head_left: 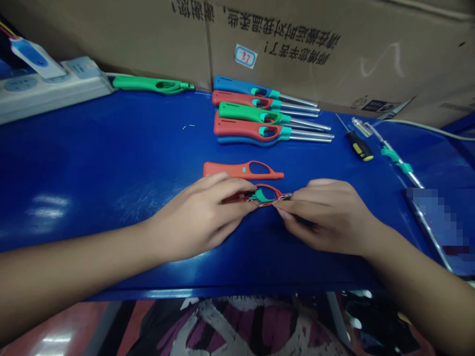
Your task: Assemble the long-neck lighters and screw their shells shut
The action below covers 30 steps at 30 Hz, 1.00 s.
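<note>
Between my hands is the red half shell of a gas lighter (273,189), with a green trigger (265,195) inside its loop. My left hand (210,210) is closed around the handle end, fingertips beside the trigger. With thumb and fingers pinched, my right hand (326,215) holds the narrow front end, where a bit of metal shows; its fingers hide the rest. Just beyond lies the matching orange-red shell half (237,170), apart from the piece in my hands. Farther back, several assembled lighters (247,127) in red, green and blue lie side by side, metal tubes pointing right.
A green lighter body (148,84) lies by the white power strip (85,74) at back left. Two tiny pins (188,126) rest on the blue table (122,128). At right are a screwdriver (359,145), metal tubes with green parts (399,159) and a dark flat device (445,227). A cardboard box (148,39) stands behind.
</note>
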Each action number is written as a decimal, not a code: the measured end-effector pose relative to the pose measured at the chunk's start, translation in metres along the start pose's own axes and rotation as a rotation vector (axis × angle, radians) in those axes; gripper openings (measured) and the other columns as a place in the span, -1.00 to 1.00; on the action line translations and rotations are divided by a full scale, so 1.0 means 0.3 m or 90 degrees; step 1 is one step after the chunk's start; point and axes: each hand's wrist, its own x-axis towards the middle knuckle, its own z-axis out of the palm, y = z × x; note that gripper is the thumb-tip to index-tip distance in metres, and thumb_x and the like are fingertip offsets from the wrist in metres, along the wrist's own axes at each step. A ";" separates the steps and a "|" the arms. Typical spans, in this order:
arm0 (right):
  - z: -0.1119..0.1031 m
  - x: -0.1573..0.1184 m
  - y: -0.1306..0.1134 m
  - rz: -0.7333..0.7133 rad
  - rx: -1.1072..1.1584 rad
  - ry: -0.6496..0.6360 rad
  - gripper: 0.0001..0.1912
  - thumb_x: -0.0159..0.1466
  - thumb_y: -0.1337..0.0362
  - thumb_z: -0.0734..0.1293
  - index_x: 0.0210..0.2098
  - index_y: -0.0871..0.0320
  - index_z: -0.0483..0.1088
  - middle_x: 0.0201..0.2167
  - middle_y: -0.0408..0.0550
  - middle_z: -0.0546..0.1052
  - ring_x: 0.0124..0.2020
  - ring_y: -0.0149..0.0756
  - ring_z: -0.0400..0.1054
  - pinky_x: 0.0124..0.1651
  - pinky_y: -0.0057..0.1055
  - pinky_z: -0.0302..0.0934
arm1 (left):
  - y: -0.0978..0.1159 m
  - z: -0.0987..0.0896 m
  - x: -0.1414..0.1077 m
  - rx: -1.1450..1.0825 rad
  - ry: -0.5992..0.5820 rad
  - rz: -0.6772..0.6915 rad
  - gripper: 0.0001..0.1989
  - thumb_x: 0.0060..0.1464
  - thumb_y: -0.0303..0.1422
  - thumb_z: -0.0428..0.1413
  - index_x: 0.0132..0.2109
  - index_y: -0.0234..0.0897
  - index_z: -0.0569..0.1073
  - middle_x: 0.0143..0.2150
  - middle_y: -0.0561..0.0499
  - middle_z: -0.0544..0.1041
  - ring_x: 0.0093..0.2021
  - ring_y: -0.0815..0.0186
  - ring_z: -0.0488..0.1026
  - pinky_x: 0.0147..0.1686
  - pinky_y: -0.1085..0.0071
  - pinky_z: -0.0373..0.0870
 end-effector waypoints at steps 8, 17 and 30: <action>-0.001 0.001 -0.005 0.006 -0.009 -0.006 -0.86 0.39 0.34 0.32 -0.25 0.11 0.53 -0.29 -0.15 0.70 -0.42 -0.41 0.51 -0.37 -0.34 0.19 | 0.002 -0.003 0.002 -0.007 -0.003 -0.004 -0.73 0.35 -0.44 0.09 0.10 -0.29 0.59 0.12 -0.20 0.56 0.09 0.08 0.52 0.06 0.12 0.54; 0.007 0.010 -0.022 0.072 0.040 -0.020 -0.83 0.40 0.35 0.29 -0.28 0.12 0.53 -0.38 -0.18 0.67 -0.48 -0.42 0.47 -0.41 -0.32 0.12 | 0.001 0.000 0.000 0.000 -0.008 0.002 -0.71 0.33 -0.46 0.10 0.13 -0.26 0.58 0.12 -0.20 0.56 0.10 0.08 0.51 0.08 0.12 0.52; 0.000 0.000 -0.011 0.023 -0.015 0.002 -0.88 0.37 0.34 0.32 -0.28 0.07 0.49 -0.38 -0.21 0.67 -0.50 -0.42 0.46 -0.41 -0.34 0.18 | -0.003 0.002 0.002 -0.016 -0.005 -0.004 -0.73 0.36 -0.44 0.08 0.12 -0.25 0.57 0.13 -0.18 0.55 0.10 0.12 0.52 0.07 0.16 0.53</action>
